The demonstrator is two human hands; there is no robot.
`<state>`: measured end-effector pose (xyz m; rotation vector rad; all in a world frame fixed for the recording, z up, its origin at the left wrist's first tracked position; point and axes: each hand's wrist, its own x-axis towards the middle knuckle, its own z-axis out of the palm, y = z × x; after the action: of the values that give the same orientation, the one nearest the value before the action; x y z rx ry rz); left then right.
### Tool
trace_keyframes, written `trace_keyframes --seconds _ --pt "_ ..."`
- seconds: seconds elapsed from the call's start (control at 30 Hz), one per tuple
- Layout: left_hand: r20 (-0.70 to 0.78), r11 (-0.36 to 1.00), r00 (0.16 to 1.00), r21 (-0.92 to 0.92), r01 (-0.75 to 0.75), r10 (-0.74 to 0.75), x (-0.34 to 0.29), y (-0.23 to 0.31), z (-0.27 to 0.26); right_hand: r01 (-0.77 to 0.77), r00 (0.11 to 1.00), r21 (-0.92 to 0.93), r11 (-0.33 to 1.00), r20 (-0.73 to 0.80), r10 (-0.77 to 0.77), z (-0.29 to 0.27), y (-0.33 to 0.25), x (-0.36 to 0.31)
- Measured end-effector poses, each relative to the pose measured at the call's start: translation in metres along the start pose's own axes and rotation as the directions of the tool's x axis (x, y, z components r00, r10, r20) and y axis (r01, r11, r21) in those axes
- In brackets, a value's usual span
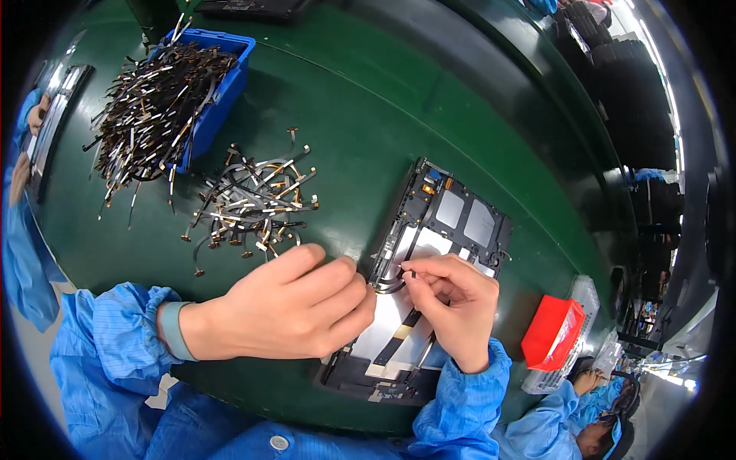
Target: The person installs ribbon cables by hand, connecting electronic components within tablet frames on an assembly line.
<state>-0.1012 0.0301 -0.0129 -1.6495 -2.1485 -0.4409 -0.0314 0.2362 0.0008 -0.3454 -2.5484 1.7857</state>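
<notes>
An opened tablet-like device (479, 222), with a black frame and silver panels inside, lies at a slant on the green table in front of me. My right hand (458, 303) is over its middle, thumb and forefinger pinching a thin black ribbon cable (391, 290) that curves at the device's left edge. Beside that edge, my left hand (287, 307) is closed with its fingers curled toward the cable. Its fingertips are turned away, so what they grip is hidden. A loose pile of ribbon cables (257, 201) lies just beyond my left hand.
A blue bin (218, 111) heaped with black ribbon cables (157, 111) stands at the far left. To the right, a red box (553, 333) sits on a clear plastic tray (586, 295). Co-workers in blue sleeves (27, 261) are at the left and lower right.
</notes>
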Motion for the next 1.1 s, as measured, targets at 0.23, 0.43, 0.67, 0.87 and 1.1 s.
trace_keyframes --seconds 0.23,0.43,0.67,0.87,1.1 --pt "-0.073 0.998 0.997 -0.060 -0.002 -0.003 -0.006 0.003 0.001 0.003 1.000 0.025 1.000 -0.005 -0.003 0.001 0.003 0.000" --pt "-0.113 0.980 0.994 -0.199 -0.022 -0.001 0.007 0.034 0.017 0.023 1.000 0.017 1.000 -0.015 -0.022 0.001 0.003 -0.001" --pt "-0.029 0.995 0.999 -0.100 -0.016 0.014 0.010 0.045 0.015 0.025 0.989 -0.039 0.999 -0.142 -0.030 0.000 0.002 0.005" --pt "-0.060 0.998 0.998 -0.059 0.004 -0.007 0.012 0.040 0.017 0.083 0.988 -0.065 0.994 -0.123 -0.091 -0.001 0.006 0.009" --pt "0.003 0.999 1.000 -0.042 0.013 -0.013 0.011 0.038 0.016 0.074 0.988 -0.080 0.994 -0.129 -0.084 0.000 0.009 0.009"
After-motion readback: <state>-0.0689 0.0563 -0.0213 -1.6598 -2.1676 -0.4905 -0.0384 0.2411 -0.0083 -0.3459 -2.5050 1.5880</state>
